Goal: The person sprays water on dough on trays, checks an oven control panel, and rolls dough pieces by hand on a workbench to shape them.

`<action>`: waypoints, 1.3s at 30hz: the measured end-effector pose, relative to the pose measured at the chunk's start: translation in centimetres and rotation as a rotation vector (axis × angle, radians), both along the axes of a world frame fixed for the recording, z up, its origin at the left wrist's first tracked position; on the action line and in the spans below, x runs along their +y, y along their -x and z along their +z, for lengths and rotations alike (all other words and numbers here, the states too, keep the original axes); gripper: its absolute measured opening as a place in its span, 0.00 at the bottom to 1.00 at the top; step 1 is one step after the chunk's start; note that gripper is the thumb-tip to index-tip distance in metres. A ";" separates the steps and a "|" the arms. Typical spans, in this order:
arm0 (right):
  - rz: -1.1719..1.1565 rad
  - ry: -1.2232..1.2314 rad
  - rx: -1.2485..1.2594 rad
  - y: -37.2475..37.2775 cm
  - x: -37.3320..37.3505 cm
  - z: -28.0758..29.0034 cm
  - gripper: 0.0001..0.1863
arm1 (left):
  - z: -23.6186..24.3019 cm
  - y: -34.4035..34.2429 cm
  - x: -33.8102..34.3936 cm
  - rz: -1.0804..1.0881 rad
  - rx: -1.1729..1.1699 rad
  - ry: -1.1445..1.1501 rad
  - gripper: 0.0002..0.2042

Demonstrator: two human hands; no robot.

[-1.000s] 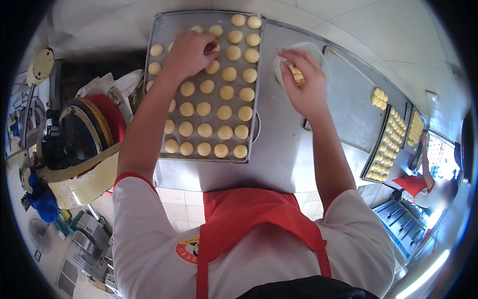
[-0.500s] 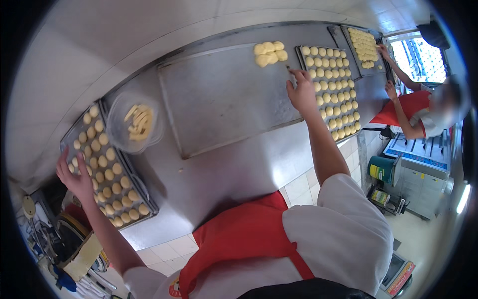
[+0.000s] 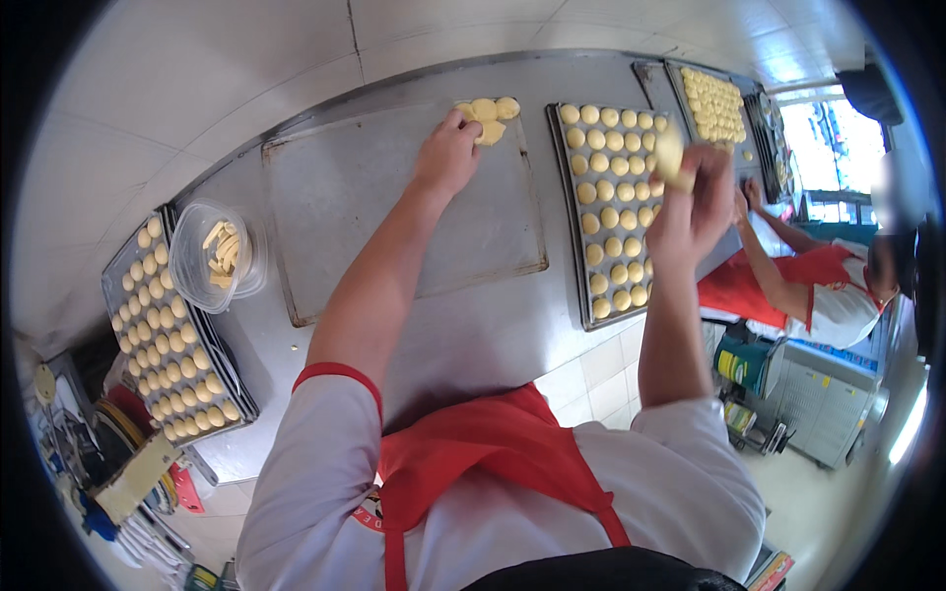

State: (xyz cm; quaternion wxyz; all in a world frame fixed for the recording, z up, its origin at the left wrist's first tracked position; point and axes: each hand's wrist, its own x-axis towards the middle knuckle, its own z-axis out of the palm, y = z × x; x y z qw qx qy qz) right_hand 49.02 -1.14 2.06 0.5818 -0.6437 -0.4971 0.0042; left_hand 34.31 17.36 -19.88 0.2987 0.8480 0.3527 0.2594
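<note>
Up and to the right, my right hand (image 3: 695, 202) is raised in front of the ball-filled tray, its fingers closed on a flattened yellow dough piece (image 3: 669, 148) smeared by motion. My left hand (image 3: 448, 158) reaches over the far right corner of a large flat metal tray (image 3: 384, 217). Its fingers curl onto the edge of a small cluster of yellow dough pieces (image 3: 485, 108) lying there; the fingertips are partly hidden. Rows of round dough balls (image 3: 613, 165) fill the right tray, just behind my right hand and forearm.
At the left, a clear plastic tub (image 3: 197, 281) holds pale yellow sticks, beside another tray of dough balls (image 3: 169, 340). A co-worker's hands (image 3: 746, 202) are at the far right, near a tray of yellow dough (image 3: 712, 103). The metal table (image 3: 394, 335) runs beneath everything.
My left hand has left the left tray's dough balls and crossed to the dough cluster. My right hand has moved from near that cluster to the right, now holding a dough piece. The view has shifted.
</note>
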 end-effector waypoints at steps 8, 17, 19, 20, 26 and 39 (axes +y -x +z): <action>0.358 0.853 0.636 11.6 -17.3 -17.5 0.10 | 10.8 26.9 -19.0 0.111 -0.065 -0.018 0.15; 0.710 0.451 -0.692 22.9 -15.9 -23.3 0.08 | -1.5 30.2 -29.5 0.217 0.267 -0.082 0.16; 0.711 0.541 -0.904 22.4 -11.8 -24.6 0.05 | -2.0 29.2 -24.4 0.083 0.293 -0.186 0.14; 0.740 0.506 -0.814 21.8 -10.9 -24.0 0.05 | -2.9 30.4 -23.0 0.095 0.351 -0.186 0.13; 0.604 0.511 -0.670 16.1 -19.9 -27.2 0.12 | -5.3 37.5 -33.0 0.137 0.507 -0.274 0.14; 0.588 0.389 -0.709 17.5 -18.7 -27.5 0.14 | -6.3 36.1 -31.3 0.223 0.286 -0.306 0.08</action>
